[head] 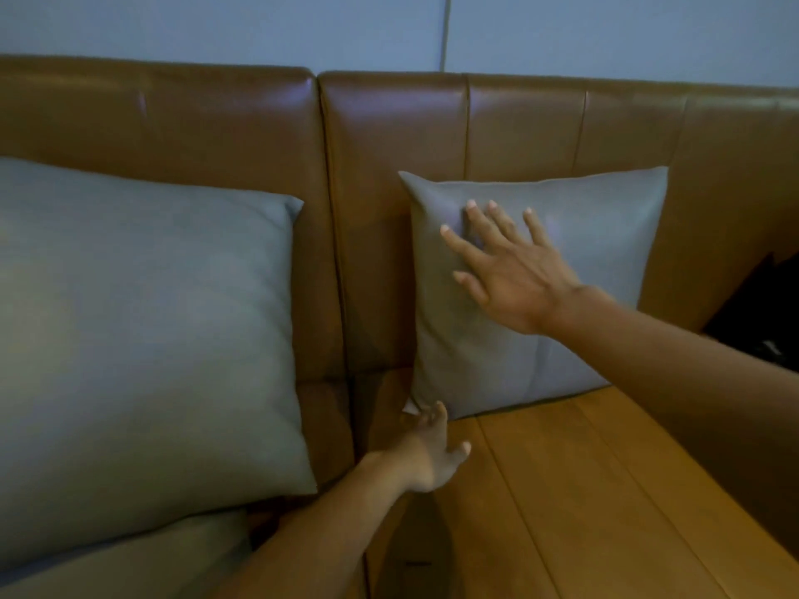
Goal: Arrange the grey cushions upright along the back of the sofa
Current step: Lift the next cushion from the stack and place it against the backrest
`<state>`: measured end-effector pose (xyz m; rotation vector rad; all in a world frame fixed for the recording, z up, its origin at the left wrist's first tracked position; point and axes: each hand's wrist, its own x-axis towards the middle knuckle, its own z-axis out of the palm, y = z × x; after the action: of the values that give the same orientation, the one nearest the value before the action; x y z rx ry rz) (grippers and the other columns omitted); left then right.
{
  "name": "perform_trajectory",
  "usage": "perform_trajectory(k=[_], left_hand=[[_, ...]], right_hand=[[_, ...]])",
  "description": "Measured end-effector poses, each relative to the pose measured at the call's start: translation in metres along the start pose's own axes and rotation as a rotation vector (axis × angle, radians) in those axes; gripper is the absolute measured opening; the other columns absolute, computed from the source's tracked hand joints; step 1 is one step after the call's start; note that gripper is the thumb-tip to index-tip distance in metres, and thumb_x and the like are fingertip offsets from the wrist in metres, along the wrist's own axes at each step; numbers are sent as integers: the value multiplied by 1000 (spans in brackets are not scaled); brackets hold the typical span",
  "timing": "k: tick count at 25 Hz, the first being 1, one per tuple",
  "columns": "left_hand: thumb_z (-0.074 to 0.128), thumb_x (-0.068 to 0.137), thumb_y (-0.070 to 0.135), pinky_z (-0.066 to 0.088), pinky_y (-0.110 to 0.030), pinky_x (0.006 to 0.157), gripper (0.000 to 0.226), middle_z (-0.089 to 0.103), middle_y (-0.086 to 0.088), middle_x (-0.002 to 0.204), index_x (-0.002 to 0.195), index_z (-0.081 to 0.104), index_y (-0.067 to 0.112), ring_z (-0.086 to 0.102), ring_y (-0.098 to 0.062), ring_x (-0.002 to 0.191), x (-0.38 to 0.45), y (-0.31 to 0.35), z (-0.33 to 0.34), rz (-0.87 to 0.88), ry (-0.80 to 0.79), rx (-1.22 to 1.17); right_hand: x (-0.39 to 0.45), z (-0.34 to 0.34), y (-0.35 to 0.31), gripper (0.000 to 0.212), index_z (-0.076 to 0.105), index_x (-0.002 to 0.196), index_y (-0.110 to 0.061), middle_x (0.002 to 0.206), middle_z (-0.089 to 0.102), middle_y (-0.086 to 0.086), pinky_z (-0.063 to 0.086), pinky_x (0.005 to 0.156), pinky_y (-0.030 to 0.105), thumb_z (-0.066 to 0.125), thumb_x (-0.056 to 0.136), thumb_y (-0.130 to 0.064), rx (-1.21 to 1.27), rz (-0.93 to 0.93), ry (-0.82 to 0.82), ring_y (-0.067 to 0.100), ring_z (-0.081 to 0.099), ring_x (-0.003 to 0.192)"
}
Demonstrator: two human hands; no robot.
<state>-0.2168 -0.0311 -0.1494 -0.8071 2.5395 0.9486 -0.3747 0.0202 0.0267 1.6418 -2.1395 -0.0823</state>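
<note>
A small grey cushion (605, 235) stands upright against the back of the brown leather sofa (389, 136), right of centre. My right hand (510, 270) lies flat on its front with the fingers spread. At its lower left corner my left hand (428, 456) touches the corner with its fingertips, fingers loosely curled; I cannot tell if it pinches the fabric. A larger grey cushion (142, 339) leans upright against the sofa back at the left. Another grey cushion (129, 559) lies flat below it at the bottom left.
A bare stretch of sofa seat (583, 490) lies in front of the small cushion. A dark object (761, 313) sits at the right edge by the sofa's arm. A blue-grey wall (389, 28) rises behind the sofa.
</note>
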Motion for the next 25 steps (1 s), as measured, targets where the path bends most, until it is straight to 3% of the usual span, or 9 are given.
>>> perform_trajectory(k=[4, 9, 12, 15, 17, 21, 23, 25], left_hand=[[33, 102, 50, 16, -52, 120, 60, 39, -15, 156, 153, 35, 17, 26, -35, 148, -73, -13, -77, 114, 406, 530], [34, 95, 49, 19, -60, 118, 60, 42, -16, 156, 147, 47, 23, 34, -37, 146, -182, -119, -168, 138, 754, 971], [32, 93, 55, 24, -63, 115, 64, 38, -15, 160, 149, 45, 29, 34, -38, 147, -243, -185, -193, 72, 807, 905], [21, 95, 64, 12, -55, 121, 69, 17, -11, 168, 158, 23, 37, 13, -34, 155, -280, -230, -189, -42, 863, 707], [17, 95, 66, 3, -51, 122, 70, 8, -8, 170, 159, 16, 38, 3, -31, 156, -284, -243, -180, -78, 899, 608], [12, 92, 68, -6, -49, 122, 73, -1, -6, 171, 159, 10, 39, -10, -27, 156, -278, -245, -165, -105, 966, 397], [14, 90, 71, -8, -51, 122, 76, -7, -5, 170, 159, 5, 40, -15, -26, 155, -280, -240, -163, -184, 949, 220], [18, 88, 75, -9, -53, 121, 83, -10, -10, 170, 159, 0, 37, -16, -31, 154, -284, -223, -163, -266, 923, 62]], right_hand=[[-11, 8, -73, 64, 7, 160, -31, 169, 3, 10, 2, 123, 52, 15, 100, -53, 339, 12, 10, 29, -3, 155], [7, 19, -216, 59, 13, 160, -23, 169, 8, 5, -3, 122, 31, 29, 106, -41, 1094, 213, -118, 21, -2, 156], [23, 3, -291, 67, 2, 160, -19, 169, 2, 11, 0, 121, 33, 28, 105, -46, 1260, 375, -166, 27, 1, 156], [34, -16, -325, 74, 0, 160, -24, 169, 8, 15, 13, 121, 50, 26, 100, -59, 1178, 569, -121, 38, 15, 152], [34, -19, -323, 74, 4, 160, -27, 168, 14, 14, 16, 120, 52, 26, 99, -62, 1222, 600, -119, 39, 20, 150], [19, -5, -302, 88, 36, 153, -15, 156, 42, 14, 26, 120, 48, 32, 89, -75, 1531, 826, -281, 36, 41, 142], [12, 4, -284, 102, 53, 142, -13, 145, 57, 13, 35, 116, 48, 42, 72, -85, 1676, 766, -273, 33, 54, 131], [12, -31, -271, 94, 69, 125, -19, 130, 69, 8, 44, 109, 42, 49, 65, -88, 1718, 668, -213, 23, 65, 115]])
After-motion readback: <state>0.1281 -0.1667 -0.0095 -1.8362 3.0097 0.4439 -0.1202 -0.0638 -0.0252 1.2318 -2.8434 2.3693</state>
